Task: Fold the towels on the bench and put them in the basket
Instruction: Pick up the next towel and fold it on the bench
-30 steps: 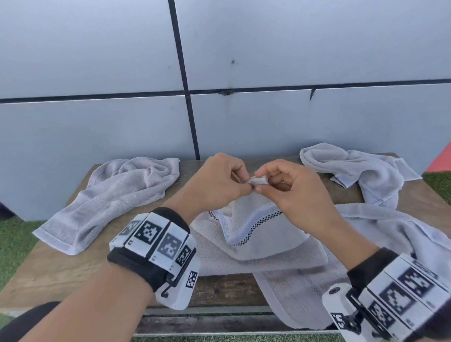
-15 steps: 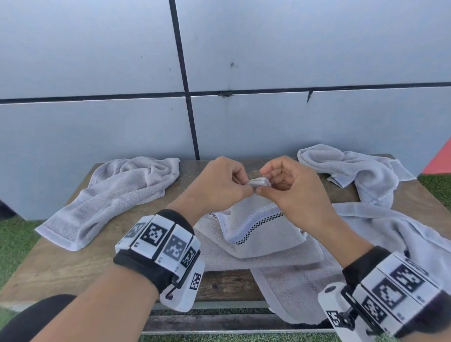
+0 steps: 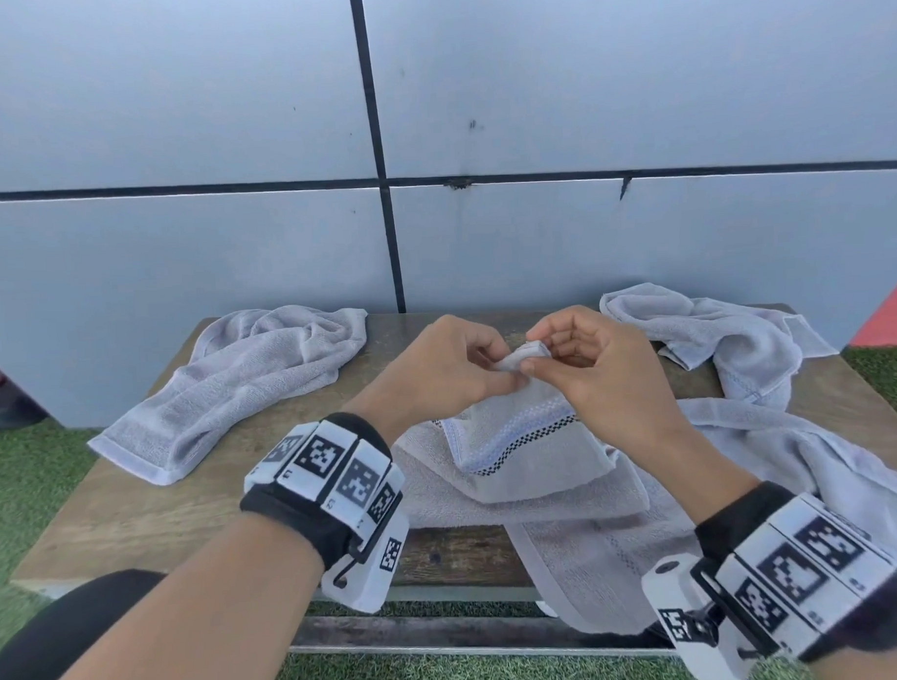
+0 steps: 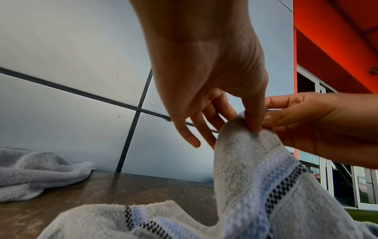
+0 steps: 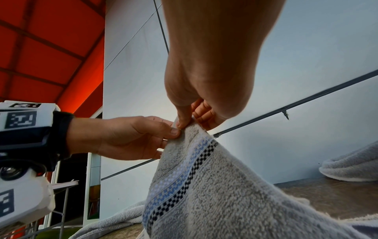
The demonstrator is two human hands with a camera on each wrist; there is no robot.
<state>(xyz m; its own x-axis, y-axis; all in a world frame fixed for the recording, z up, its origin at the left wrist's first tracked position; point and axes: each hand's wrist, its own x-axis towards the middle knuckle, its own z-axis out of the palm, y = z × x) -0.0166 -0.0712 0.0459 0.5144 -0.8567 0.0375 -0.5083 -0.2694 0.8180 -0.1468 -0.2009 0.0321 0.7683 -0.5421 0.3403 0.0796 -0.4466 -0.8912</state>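
One corner of the striped towel point(image 3: 516, 444) was pinched above the bench point(image 3: 137, 508) by both the left hand point(image 3: 437, 370) and the right hand point(image 3: 605, 370), thumbs closed on it. To fold well, the hem should probably be traced outward to the next corner. No basket was seen.

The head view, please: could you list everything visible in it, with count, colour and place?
Striped towel: one, grey with blue and black-checked band, bench centre, one corner lifted.
Left towel: one, grey, crumpled, bench's left end.
Right towel: one, grey, crumpled, far right end.
Front towel: one, grey, hanging over the front right edge.
Bench: one, brown wood.
Wall: grey panels, dark seams, behind the bench.
Grass: green, around the bench.
Basket: not in view.
Wristbands: two, black with white coded tags.
Left hand: pinches the lifted corner.
Right hand: pinches the same corner.
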